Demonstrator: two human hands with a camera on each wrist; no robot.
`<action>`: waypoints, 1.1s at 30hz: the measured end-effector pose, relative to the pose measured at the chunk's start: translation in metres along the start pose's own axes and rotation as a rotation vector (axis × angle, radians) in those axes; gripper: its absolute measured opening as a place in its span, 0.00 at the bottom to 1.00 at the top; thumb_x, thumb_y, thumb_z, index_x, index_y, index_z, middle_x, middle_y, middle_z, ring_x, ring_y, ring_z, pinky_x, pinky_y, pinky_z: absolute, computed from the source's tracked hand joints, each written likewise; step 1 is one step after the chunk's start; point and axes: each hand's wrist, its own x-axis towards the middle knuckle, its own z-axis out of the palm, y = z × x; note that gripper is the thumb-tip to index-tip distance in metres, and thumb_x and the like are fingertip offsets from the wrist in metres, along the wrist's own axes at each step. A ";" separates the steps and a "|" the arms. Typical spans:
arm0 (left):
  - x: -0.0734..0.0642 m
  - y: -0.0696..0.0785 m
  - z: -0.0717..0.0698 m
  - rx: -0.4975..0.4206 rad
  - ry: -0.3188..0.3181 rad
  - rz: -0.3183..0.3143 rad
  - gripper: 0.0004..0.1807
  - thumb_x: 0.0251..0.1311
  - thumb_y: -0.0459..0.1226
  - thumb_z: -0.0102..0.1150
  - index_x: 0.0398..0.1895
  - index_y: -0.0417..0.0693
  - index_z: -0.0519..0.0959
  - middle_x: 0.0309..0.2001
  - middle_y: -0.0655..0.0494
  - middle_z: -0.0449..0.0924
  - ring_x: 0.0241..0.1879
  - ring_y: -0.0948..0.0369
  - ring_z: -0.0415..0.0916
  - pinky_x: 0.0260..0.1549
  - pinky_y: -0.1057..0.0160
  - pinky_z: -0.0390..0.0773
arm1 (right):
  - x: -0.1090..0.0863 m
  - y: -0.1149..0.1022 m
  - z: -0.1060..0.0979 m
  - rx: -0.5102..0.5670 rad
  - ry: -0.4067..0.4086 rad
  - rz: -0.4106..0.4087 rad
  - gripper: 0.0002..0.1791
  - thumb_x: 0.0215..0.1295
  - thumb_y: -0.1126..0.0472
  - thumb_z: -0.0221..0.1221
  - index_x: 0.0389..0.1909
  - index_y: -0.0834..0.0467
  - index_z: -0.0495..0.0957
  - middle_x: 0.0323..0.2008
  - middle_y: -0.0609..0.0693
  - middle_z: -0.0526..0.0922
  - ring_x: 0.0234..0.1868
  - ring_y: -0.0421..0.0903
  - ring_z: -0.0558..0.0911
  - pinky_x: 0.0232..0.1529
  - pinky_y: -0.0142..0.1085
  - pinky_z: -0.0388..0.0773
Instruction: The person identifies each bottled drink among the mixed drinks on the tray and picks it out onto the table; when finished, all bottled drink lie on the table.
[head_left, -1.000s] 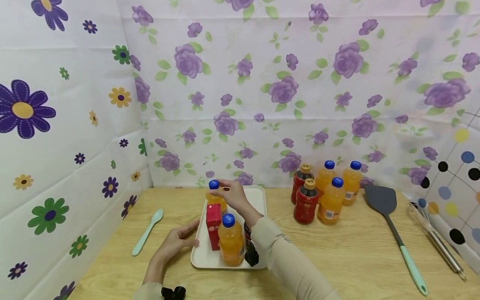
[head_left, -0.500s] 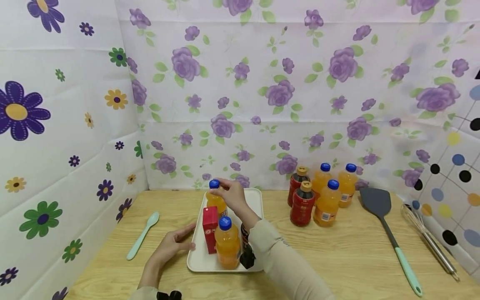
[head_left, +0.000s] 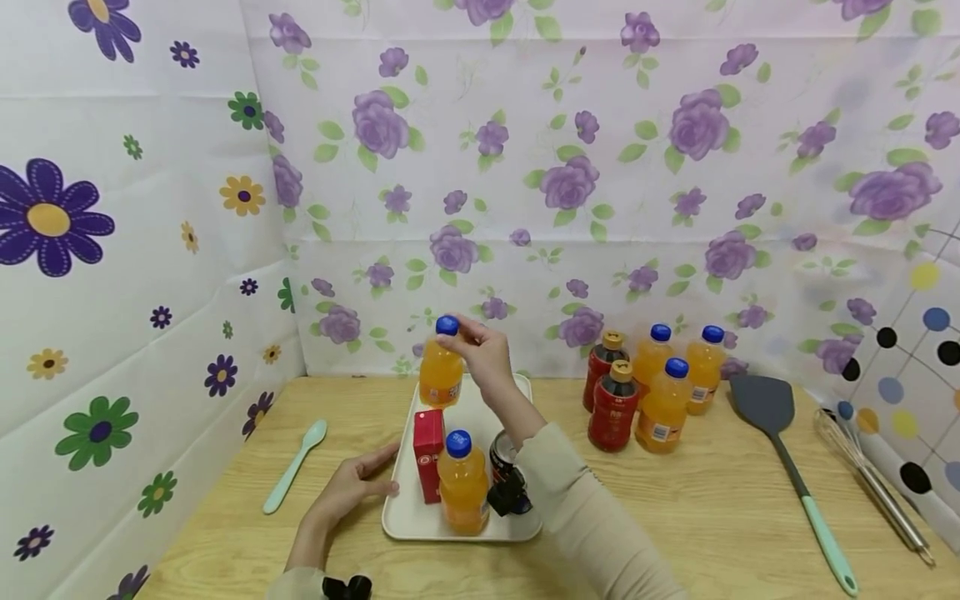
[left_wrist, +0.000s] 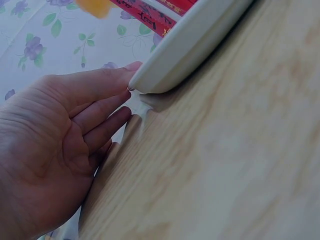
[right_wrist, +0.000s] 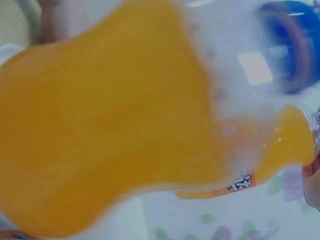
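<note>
My right hand pinches an orange drink bottle by the neck, just under its blue cap. The bottle is upright, raised over the far left part of a white tray. In the right wrist view it shows behind a nearer, blurred bottle, with the fingertips at its neck. Fairly straight, the fingers of my left hand touch the tray's left rim; the left wrist view shows the fingertips right at that rim. On the tray stand a red carton, another orange drink bottle and a dark can, partly hidden by the wrist camera.
Right of the tray stand two red bottles with gold caps and several orange drink bottles. Farther right lie a spatula and a whisk. A mint spoon lies at left. Flowered sheets enclose the wooden table.
My right hand has lifted the orange drink bottle up off the tray and slightly to the right. More of the can shows now. My left hand stays at the tray's rim.
</note>
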 end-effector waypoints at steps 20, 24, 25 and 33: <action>0.003 0.005 -0.001 0.014 -0.023 0.025 0.40 0.52 0.34 0.70 0.70 0.40 0.66 0.72 0.46 0.63 0.76 0.47 0.51 0.75 0.45 0.51 | -0.011 -0.083 -0.083 0.195 0.093 -0.257 0.23 0.63 0.68 0.62 0.60 0.66 0.75 0.40 0.33 0.85 0.44 0.33 0.81 0.53 0.22 0.78; 0.002 0.004 -0.001 0.012 -0.011 0.024 0.40 0.52 0.33 0.70 0.70 0.39 0.66 0.72 0.45 0.63 0.76 0.46 0.52 0.75 0.44 0.51 | -0.015 -0.091 -0.106 0.210 0.142 -0.258 0.23 0.64 0.67 0.61 0.60 0.67 0.74 0.36 0.31 0.86 0.44 0.33 0.82 0.60 0.26 0.75; 0.002 0.003 -0.001 0.016 -0.008 0.021 0.40 0.52 0.33 0.70 0.70 0.39 0.66 0.72 0.45 0.63 0.75 0.46 0.52 0.75 0.44 0.51 | -0.016 -0.092 -0.113 0.225 0.160 -0.259 0.23 0.64 0.66 0.62 0.60 0.67 0.74 0.35 0.31 0.87 0.43 0.33 0.82 0.62 0.27 0.72; 0.000 0.003 0.000 0.014 0.003 0.019 0.39 0.52 0.33 0.70 0.69 0.38 0.66 0.71 0.44 0.64 0.75 0.46 0.53 0.74 0.44 0.52 | -0.021 -0.101 -0.173 0.266 0.322 -0.331 0.19 0.59 0.63 0.66 0.53 0.59 0.82 0.34 0.37 0.88 0.42 0.37 0.81 0.60 0.28 0.71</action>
